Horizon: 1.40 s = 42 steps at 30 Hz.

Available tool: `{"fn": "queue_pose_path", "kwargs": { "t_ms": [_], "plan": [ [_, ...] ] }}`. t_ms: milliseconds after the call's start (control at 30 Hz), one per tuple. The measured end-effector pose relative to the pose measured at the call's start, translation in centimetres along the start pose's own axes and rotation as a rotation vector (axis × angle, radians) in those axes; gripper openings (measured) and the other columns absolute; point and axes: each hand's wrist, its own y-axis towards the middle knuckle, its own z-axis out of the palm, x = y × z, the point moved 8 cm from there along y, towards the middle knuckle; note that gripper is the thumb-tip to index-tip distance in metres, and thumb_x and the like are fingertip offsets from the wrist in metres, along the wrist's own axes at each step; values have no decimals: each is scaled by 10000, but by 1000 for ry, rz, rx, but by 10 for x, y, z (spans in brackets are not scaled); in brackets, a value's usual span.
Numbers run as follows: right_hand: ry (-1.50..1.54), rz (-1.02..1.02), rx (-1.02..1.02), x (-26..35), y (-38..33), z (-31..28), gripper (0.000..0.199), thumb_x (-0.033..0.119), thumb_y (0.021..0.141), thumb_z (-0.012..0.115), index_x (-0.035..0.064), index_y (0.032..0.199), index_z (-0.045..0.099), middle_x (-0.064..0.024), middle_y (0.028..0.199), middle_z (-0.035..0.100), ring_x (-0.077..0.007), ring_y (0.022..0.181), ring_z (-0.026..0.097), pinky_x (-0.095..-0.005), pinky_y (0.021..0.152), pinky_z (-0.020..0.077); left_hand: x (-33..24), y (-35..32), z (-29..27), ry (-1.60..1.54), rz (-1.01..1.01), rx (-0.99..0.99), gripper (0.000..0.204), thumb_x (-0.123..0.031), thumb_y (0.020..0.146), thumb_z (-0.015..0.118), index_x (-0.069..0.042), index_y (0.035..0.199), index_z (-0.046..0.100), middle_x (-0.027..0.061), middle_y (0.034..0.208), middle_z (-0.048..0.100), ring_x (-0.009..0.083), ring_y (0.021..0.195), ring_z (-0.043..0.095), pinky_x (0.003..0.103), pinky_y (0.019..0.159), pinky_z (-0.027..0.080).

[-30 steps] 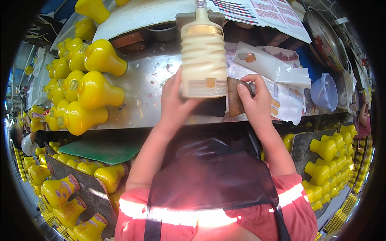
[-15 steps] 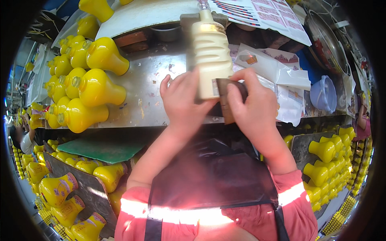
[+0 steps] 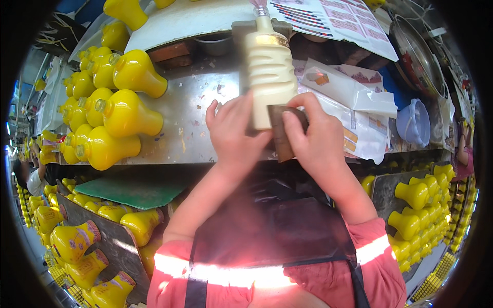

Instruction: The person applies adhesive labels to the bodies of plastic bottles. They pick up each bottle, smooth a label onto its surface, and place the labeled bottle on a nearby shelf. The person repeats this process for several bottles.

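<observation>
My left hand grips the base of a cream-coloured ribbed bottle that stands upright over the metal worktop, its narrow neck pointing away from me. My right hand pinches a small brown rectangular piece and presses it against the lower right side of the bottle. Both forearms come up from the lower edge, close together. The bottom of the bottle is hidden behind my fingers.
Several yellow vase-shaped bottles lie on the worktop at the left. More yellow bottles fill trays at lower left and right. White plastic bags and a pale blue cup sit at the right. A green board lies under the bench.
The bottle has shifted right and slightly away. My right hand has brought the brown piece up against its lower side, and my left hand has closed further around the base.
</observation>
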Motion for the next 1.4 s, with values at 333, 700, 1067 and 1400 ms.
{"fn": "queue_pose_path", "kwargs": {
  "t_ms": [333, 700, 1067, 1400],
  "plan": [
    [416, 272, -49, -93, -15, 32, 204, 245, 982, 635, 67, 1075, 600, -54, 631, 540, -123, 564, 466, -307, 543, 382, 65, -27, 41, -662, -537, 120, 468, -317, 1037, 573, 0, 1342, 414, 137, 1319, 497, 206, 1234, 477, 366, 1110, 355],
    [528, 89, -225, -88, -13, 9, 170, 143, 1002, 624, 19, 1111, 585, -3, 1013, 585, -71, 896, 500, -231, 812, 430, 63, -31, 44, -969, -660, 95, 361, -276, 1083, 496, -42, 1346, 418, 101, 1312, 503, 158, 1204, 485, 328, 1088, 373],
    [258, 121, -330, -84, -3, 3, 253, 94, 970, 630, 27, 1208, 579, -115, 930, 659, -175, 770, 571, -299, 741, 482, 68, -26, 45, -1079, -750, 86, 345, -177, 1019, 613, -26, 1299, 478, 104, 1276, 551, 172, 1197, 514, 333, 1079, 397],
    [-219, -580, -309, 35, -26, -17, 418, -83, 708, 760, 92, 1086, 731, -96, 905, 703, -314, 779, 675, -392, 711, 532, 59, -22, 36, -901, -645, 90, 283, -185, 1032, 603, -16, 1246, 531, 93, 1209, 593, 148, 1128, 544, 313, 1019, 440]
  ]
}}
